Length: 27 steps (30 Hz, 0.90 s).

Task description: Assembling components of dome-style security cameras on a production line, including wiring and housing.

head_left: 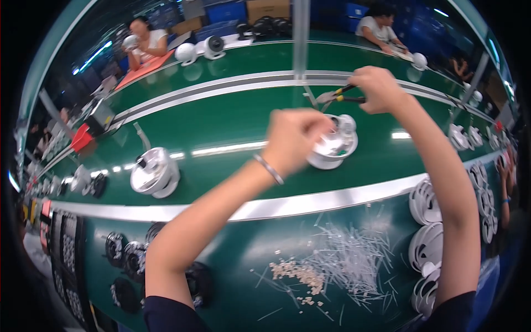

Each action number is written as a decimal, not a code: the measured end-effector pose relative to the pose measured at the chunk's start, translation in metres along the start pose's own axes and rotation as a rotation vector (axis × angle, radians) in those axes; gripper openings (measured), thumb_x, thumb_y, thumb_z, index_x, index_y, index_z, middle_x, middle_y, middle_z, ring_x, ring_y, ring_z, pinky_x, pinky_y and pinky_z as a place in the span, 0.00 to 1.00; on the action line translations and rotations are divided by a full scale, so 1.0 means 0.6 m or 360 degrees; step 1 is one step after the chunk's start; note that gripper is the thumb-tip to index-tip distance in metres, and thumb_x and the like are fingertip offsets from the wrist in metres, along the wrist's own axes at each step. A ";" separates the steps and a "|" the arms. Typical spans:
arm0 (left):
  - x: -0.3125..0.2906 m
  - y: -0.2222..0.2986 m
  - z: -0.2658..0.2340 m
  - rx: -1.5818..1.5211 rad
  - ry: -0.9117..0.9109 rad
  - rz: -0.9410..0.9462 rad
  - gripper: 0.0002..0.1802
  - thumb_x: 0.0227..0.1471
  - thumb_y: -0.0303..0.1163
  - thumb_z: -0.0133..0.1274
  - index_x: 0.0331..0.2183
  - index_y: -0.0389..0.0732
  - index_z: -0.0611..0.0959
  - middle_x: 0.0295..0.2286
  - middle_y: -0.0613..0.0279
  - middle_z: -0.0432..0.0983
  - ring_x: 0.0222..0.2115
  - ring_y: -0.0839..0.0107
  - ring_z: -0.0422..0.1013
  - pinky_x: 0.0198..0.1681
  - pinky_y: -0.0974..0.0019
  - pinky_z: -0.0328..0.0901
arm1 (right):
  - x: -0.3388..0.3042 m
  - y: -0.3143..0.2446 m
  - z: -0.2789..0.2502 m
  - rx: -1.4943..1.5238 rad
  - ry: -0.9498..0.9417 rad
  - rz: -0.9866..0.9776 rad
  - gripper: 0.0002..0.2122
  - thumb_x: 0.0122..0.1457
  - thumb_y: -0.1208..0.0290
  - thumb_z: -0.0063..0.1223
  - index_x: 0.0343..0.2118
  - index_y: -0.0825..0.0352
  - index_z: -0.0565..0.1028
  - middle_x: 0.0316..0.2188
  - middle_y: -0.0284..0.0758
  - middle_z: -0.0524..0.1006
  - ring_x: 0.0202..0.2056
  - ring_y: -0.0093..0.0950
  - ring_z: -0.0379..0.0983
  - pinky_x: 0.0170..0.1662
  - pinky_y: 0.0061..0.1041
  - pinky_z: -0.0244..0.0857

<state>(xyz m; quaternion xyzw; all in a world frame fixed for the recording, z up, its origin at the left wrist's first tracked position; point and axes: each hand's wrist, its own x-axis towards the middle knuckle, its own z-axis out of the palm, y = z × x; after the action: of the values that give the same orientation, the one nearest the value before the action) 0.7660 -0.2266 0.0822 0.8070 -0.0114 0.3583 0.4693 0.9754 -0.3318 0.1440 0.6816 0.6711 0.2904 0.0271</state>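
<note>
My right hand [379,91] grips a pair of cutting pliers [337,97] with black and yellow handles. Their jaws are beside a thin pale strip [311,97] standing up behind a white round housing [327,160]. Over that housing, my left hand [296,138] is curled with thumb and fingers drawn together. Motion blurs it, and whatever its fingertips hold is hidden. A green part and other small pieces show inside the housing's opening. Further left on the green conveyor belt stands a similar white housing [160,185], with a pale strip rising behind it.
Thin translucent strips [354,265] and small beige blocks [298,274] lie heaped on the near bench. Black round parts [135,260] sit at its left, white rings [426,246] at its right. A metal post [300,44] rises behind the belt. Two people work across from me.
</note>
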 end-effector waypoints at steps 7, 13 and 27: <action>-0.156 0.082 -0.035 0.0718 -0.0885 0.0774 0.10 0.43 0.36 0.51 0.20 0.39 0.74 0.11 0.63 0.66 0.13 0.68 0.66 0.14 0.68 0.59 | 0.066 -0.067 -0.063 0.0158 0.0371 0.0016 0.22 0.27 0.77 0.56 0.33 0.67 0.70 0.29 0.36 0.69 0.35 0.34 0.65 0.38 0.28 0.60; -0.167 0.076 -0.226 0.1178 -0.0100 0.0887 0.03 0.37 0.25 0.53 0.22 0.40 0.77 0.17 0.62 0.72 0.15 0.69 0.69 0.18 0.70 0.64 | 0.183 -0.185 -0.059 0.0299 0.0509 -0.0394 0.23 0.26 0.77 0.56 0.34 0.68 0.69 0.29 0.35 0.68 0.35 0.32 0.63 0.38 0.27 0.57; -0.232 -0.076 -0.475 0.1875 0.0174 -0.0738 0.09 0.40 0.36 0.52 0.21 0.39 0.76 0.23 0.56 0.73 0.27 0.58 0.70 0.29 0.60 0.65 | 0.339 -0.369 -0.002 0.0417 0.0343 -0.0588 0.24 0.25 0.73 0.56 0.34 0.66 0.70 0.29 0.34 0.68 0.34 0.30 0.63 0.37 0.25 0.57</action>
<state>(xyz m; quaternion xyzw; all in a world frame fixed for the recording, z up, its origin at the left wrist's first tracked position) 0.5168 -0.0271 0.0524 0.8919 0.3866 0.2342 0.0120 0.7617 -0.1211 0.1236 0.5102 0.8152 0.2621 -0.0807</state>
